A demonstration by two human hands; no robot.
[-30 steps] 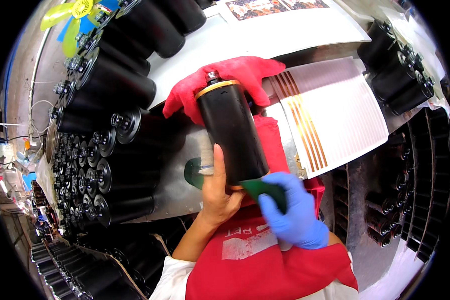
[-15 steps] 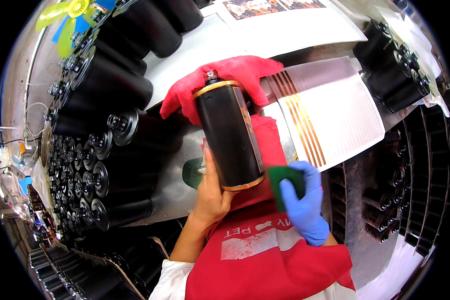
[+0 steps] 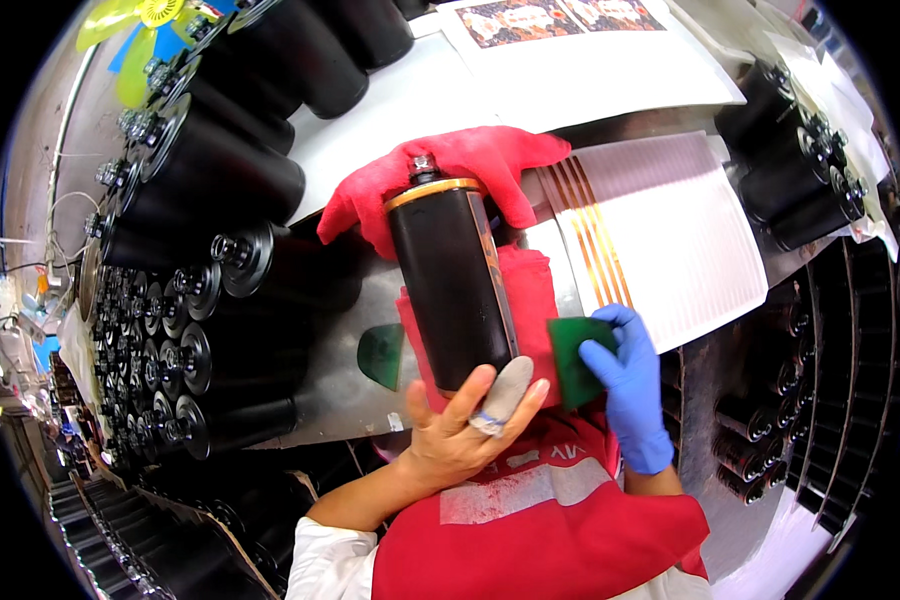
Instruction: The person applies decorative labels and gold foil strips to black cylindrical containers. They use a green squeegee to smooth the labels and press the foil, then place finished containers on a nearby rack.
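Presumably at label (image 3: pixel 492 250) smoothing, right fingers (image 3: pixel 599 361) pinch a green scraper (image 3: pixel 570 360); spread left fingers (image 3: pixel 470 393) should next steady the bottle (image 3: pixel 445 280).

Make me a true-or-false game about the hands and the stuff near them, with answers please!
1. The right hand wears a blue glove. True.
2. That hand pinches a yellow ball. False: it holds a flat green piece.
3. Red cloth shows beside the black bottle. True.
4. The gold stripes are left of the bottle. False: they're on its right.
5. The left hand has a grey finger cover. True.
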